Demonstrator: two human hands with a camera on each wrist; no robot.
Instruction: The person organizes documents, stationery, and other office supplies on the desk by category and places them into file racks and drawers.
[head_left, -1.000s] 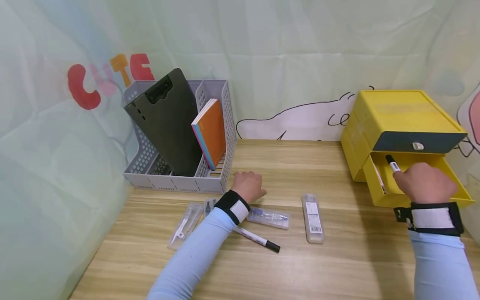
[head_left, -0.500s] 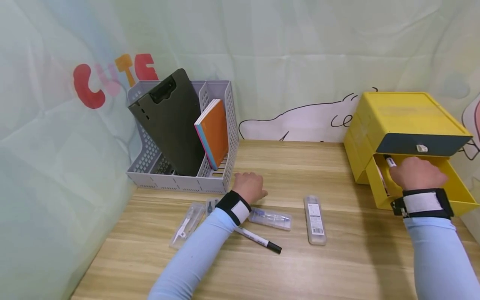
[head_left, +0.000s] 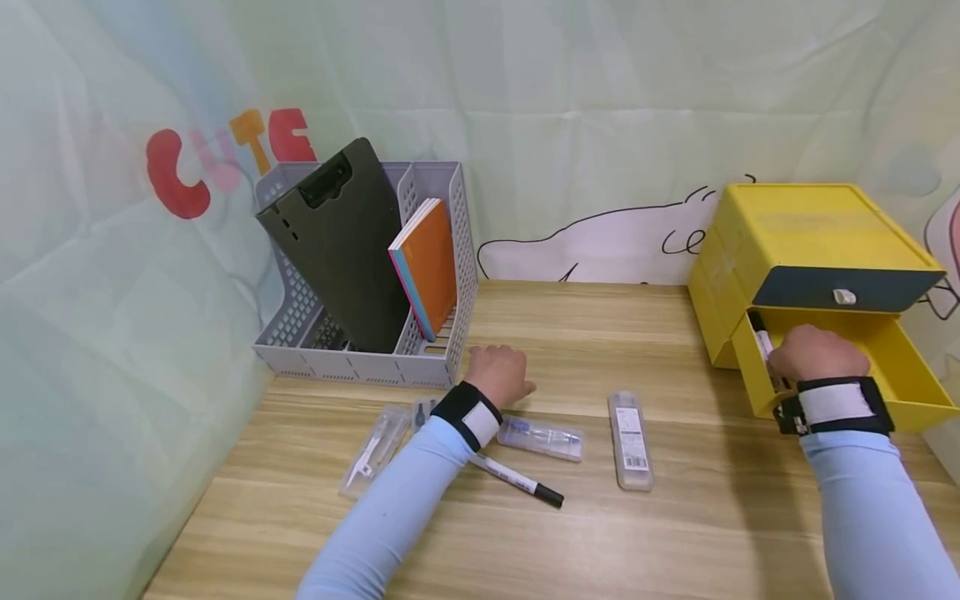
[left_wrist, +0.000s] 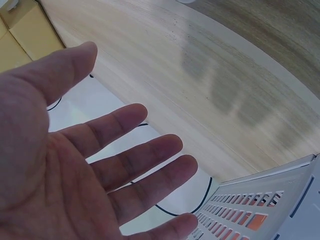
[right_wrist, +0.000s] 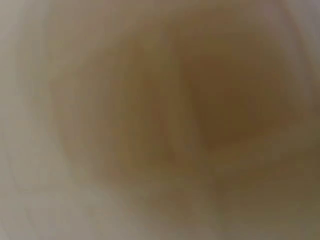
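Inside the pulled-out lower drawer (head_left: pixel 918 392) of a yellow drawer box, my right hand (head_left: pixel 819 352) holds a black-capped white marker (head_left: pixel 763 342) near the drawer's left wall. The fingertips are hidden beneath the hand, and the right wrist view is too blurred to help. My left hand (head_left: pixel 498 375) is over the table in front of the grey organizer. In the left wrist view, the left hand (left_wrist: pixel 75 165) has spread, relaxed fingers and an empty palm. A second marker (head_left: pixel 517 478) lies on the table below the left wrist, partly covered by the forearm.
Clear plastic cases lie around the left arm: one with a white tool (head_left: pixel 375 450), one with a blue item (head_left: pixel 540 437), and a labelled one (head_left: pixel 631 440). The grey organizer (head_left: pixel 360 367) bears a black clipboard (head_left: pixel 345 250) and orange notebooks (head_left: pixel 431 271).
My right hand has moved left inside the drawer with the marker, bringing it to the left wall. The left hand has stayed in place over the table.
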